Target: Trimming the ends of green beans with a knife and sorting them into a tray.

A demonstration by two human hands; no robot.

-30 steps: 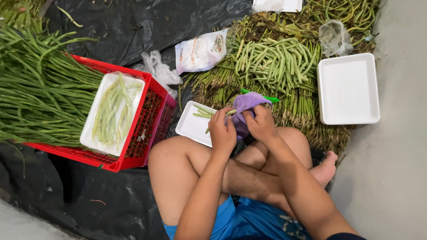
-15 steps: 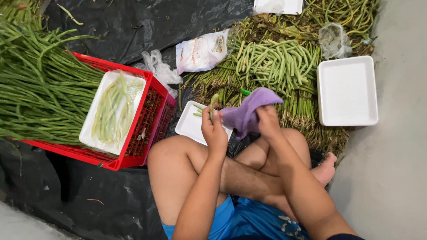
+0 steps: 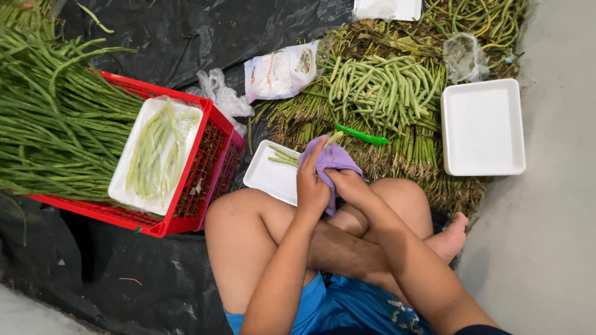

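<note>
As both hands (image 3: 329, 183) close: purple cloth (image 3: 335, 159) gripped.

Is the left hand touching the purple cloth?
Touching. The head view shows the left hand gripping the purple cloth, its fingers wrapped over the cloth's left edge.

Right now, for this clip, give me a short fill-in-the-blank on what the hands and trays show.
Both hands, left hand and right hand, hold a ____ cloth.
The wrapped tray rests on a ____ crate.
The tray at right is ____.
Missing: purple; red; empty
</note>
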